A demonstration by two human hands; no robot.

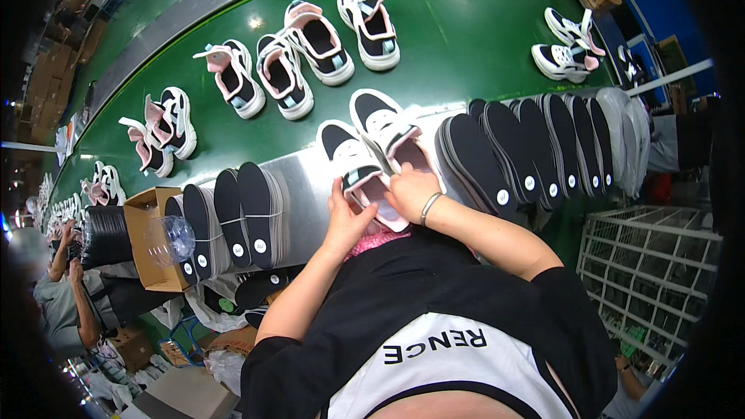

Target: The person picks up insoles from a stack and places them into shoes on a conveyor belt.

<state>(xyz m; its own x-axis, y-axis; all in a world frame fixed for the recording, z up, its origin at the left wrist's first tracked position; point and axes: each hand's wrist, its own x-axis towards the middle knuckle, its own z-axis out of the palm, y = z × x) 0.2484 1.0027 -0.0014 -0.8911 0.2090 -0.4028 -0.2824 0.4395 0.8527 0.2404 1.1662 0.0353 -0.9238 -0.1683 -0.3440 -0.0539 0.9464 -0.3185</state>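
Two white, black and pink sneakers sit side by side in front of me, toes pointing away. My left hand (347,223) grips the left sneaker (341,147) along the outer side of its heel, thumb at the opening. A pale insole shows inside that opening. My right hand (415,192), with a bangle on the wrist, is closed at the inner collar where the two shoes meet; its fingertips are partly hidden. Beside it, the right sneaker (379,115) has its pink lining and tongue showing.
Stacks of black insoles (469,159) line the metal ledge at right, more insole stacks (260,213) at left. A cardboard box (155,239) holds a clear plastic container. Several sneakers (318,43) stand on the green belt (450,39). A wire rack (648,264) is at right; a co-worker (70,295) at far left.
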